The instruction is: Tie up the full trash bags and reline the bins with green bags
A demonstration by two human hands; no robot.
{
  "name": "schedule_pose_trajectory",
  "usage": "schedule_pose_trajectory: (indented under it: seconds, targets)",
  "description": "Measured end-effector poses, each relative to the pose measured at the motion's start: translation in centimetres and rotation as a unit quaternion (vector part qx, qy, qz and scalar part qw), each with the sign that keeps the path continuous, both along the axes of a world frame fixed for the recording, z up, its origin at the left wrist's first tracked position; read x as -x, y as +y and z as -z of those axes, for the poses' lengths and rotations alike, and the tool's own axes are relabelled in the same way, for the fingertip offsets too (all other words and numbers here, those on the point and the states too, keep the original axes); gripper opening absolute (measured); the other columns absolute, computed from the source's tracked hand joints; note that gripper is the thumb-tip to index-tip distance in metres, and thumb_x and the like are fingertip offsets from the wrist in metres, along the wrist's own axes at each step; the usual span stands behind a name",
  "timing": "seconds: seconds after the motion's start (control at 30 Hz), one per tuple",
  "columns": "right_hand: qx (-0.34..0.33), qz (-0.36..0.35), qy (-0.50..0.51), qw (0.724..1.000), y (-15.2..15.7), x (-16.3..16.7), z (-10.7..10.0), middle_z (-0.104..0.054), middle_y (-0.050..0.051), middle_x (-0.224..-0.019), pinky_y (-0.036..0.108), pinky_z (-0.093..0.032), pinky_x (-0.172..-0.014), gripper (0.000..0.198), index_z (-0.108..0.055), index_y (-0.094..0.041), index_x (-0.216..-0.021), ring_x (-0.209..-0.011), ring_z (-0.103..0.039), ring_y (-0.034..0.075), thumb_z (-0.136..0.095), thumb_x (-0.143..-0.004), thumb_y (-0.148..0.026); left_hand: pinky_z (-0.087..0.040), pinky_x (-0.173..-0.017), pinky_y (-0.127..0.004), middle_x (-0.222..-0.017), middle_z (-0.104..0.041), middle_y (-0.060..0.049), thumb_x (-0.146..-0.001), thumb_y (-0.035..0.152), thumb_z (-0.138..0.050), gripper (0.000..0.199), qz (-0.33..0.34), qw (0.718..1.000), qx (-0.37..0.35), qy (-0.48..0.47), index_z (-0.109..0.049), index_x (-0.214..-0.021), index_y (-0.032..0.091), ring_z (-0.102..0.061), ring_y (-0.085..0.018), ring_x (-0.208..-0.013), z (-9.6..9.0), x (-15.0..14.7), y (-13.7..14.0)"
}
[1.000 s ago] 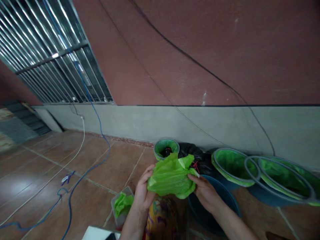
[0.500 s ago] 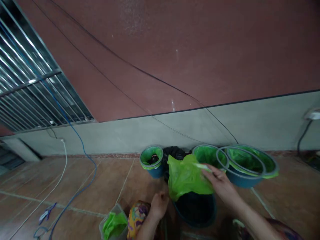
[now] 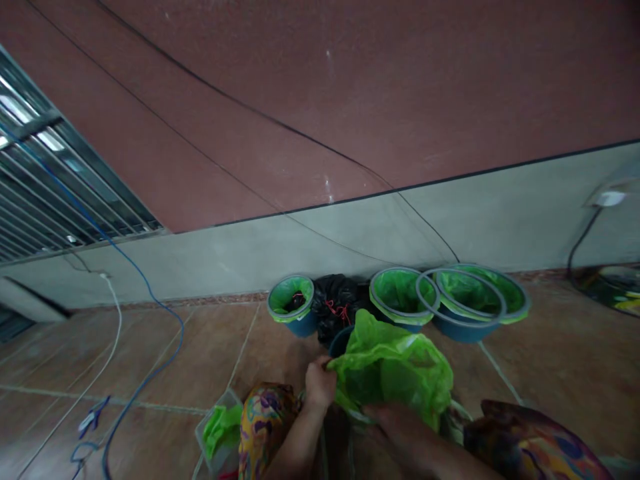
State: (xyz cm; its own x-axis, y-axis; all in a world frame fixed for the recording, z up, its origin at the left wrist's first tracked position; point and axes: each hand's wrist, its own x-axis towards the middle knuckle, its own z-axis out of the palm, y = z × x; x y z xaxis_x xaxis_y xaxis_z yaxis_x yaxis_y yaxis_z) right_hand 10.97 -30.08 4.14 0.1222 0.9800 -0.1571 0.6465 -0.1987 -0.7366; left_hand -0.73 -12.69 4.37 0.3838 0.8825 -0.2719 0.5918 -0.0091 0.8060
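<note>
A bright green plastic bag point(image 3: 395, 367) is spread wide, its mouth facing up, over a dark bin point(image 3: 341, 341) that shows only at the bag's far left. My left hand point(image 3: 320, 383) is closed on the left edge of the bag. Low at the bag's near edge, my right hand point(image 3: 393, 423) touches the plastic; it is blurred and its fingers are mostly hidden. More green bags point(image 3: 221, 429) lie in a clear plastic box point(image 3: 203, 433) beside my left knee.
Along the wall stand a small lined bin point(image 3: 301, 325), a black garbage bag point(image 3: 336, 303) with red ties, and several green-lined bins point(image 3: 404, 317). A loose grey ring point(image 3: 504, 303) lies across the right ones. A blue cable point(image 3: 150, 373) and scissors-like purple-handled tool point(image 3: 94, 417) lie at left.
The green bag has swung from hanging flat above the bin to spread open over it. My left hand has taken hold of its edge. My right hand has come down and nearer.
</note>
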Motion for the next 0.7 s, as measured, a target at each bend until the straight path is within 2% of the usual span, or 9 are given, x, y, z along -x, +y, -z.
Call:
schedule_pose_trajectory:
  seconds: [0.1, 0.17, 0.23, 0.27, 0.37, 0.47, 0.53, 0.63, 0.7]
  targets:
    - [0.092, 0.058, -0.009, 0.994, -2.5, -2.9, 2.4, -0.075, 0.010, -0.077, 0.046, -0.053, -0.071, 0.009, -0.069, -0.032, -0.061, -0.079, -0.071, 0.033, -0.061, -0.063, -0.035, -0.047, -0.086, -0.030, -0.104, -0.075, -0.015, -0.076, 0.002, -0.050, 0.038, -0.066, 0.983, -0.116, 0.122, -0.073, -0.105, 0.012, -0.070, -0.025, -0.099, 0.2, 2.6, 2.4]
    - [0.135, 0.085, -0.034, 0.987, -3.8, -5.0, 3.7, -0.071, 0.012, -0.068, 0.048, -0.051, -0.068, 0.007, -0.060, -0.030, -0.046, -0.072, -0.070, 0.035, -0.065, -0.051, -0.030, -0.047, -0.084, -0.033, -0.101, -0.075, -0.018, -0.082, 0.007, -0.048, 0.034, -0.092, 0.967, -0.136, 0.193, -0.071, -0.107, 0.011, -0.070, -0.028, -0.097, 0.0, 3.8, 3.4]
    - [0.145, 0.098, -0.054, 0.983, -4.3, -7.1, 4.3, -0.070, 0.011, -0.065, 0.050, -0.051, -0.070, 0.008, -0.060, -0.030, -0.045, -0.071, -0.069, 0.035, -0.068, -0.046, -0.028, -0.047, -0.079, -0.033, -0.095, -0.075, -0.019, -0.086, 0.014, -0.049, 0.030, -0.107, 0.958, -0.129, 0.233, -0.070, -0.106, 0.009, -0.071, -0.029, -0.093, 0.0, 4.1, 3.8]
    - [0.141, 0.098, -0.057, 0.983, -4.1, -8.0, 4.3, -0.071, 0.011, -0.069, 0.051, -0.051, -0.074, 0.009, -0.065, -0.030, -0.051, -0.074, -0.069, 0.036, -0.071, -0.044, -0.030, -0.047, -0.078, -0.033, -0.093, -0.074, -0.019, -0.087, 0.017, -0.050, 0.029, -0.110, 0.956, -0.124, 0.242, -0.069, -0.106, 0.009, -0.071, -0.029, -0.092, 0.2, 4.0, 3.8]
    - [0.105, 0.084, -0.027, 0.991, -1.9, -10.1, 3.2, -0.076, 0.013, -0.096, 0.052, -0.050, -0.090, 0.048, -0.077, -0.025, -0.089, -0.097, -0.068, 0.038, -0.081, -0.043, -0.040, -0.046, -0.078, -0.032, -0.092, -0.074, -0.019, -0.091, 0.023, -0.049, 0.030, -0.094, 0.957, -0.118, 0.249, -0.068, -0.108, 0.008, -0.070, -0.029, -0.092, 1.0, 2.9, 3.5]
    - [0.086, 0.082, 0.004, 0.993, 1.8, -10.7, 1.3, -0.073, 0.014, -0.115, 0.049, -0.047, -0.099, 0.054, -0.072, -0.020, -0.113, -0.111, -0.065, 0.035, -0.069, -0.069, -0.051, -0.046, -0.080, -0.033, -0.092, -0.074, -0.019, -0.093, 0.024, -0.046, 0.032, -0.061, 0.958, -0.128, 0.247, -0.068, -0.111, 0.010, -0.070, -0.030, -0.093, 1.9, 1.7, 3.2]
    - [0.079, 0.108, -0.044, 0.990, 4.2, -10.4, 0.4, -0.070, 0.017, -0.122, 0.048, -0.044, -0.103, 0.048, -0.067, -0.017, -0.122, -0.115, -0.063, 0.034, -0.056, -0.083, -0.044, -0.046, -0.081, -0.034, -0.093, -0.074, -0.019, -0.094, 0.023, -0.045, 0.032, -0.046, 0.960, -0.131, 0.242, -0.069, -0.111, 0.011, -0.070, -0.031, -0.093, 2.2, 1.2, 3.3]
    - [0.069, 0.119, -0.097, 0.986, 6.8, -9.3, 0.5, -0.062, 0.017, -0.136, 0.044, -0.041, -0.107, 0.057, -0.057, -0.016, -0.134, -0.124, -0.058, 0.032, -0.062, -0.078, -0.027, -0.045, -0.081, -0.032, -0.090, -0.074, -0.017, -0.093, 0.025, -0.049, 0.029, -0.046, 0.966, -0.129, 0.217, -0.070, -0.109, 0.013, -0.070, -0.030, -0.092, 2.5, 0.5, 3.7]
    - [0.089, 0.105, -0.076, 0.988, 7.8, -8.8, 1.5, -0.065, 0.017, -0.132, 0.043, -0.043, -0.104, 0.062, -0.062, -0.016, -0.129, -0.122, -0.059, 0.033, -0.071, -0.068, -0.019, -0.046, -0.081, -0.031, -0.088, -0.073, -0.014, -0.091, 0.028, -0.054, 0.028, -0.057, 0.971, -0.125, 0.195, -0.070, -0.109, 0.014, -0.069, -0.028, -0.091, 2.8, 0.2, 4.3]
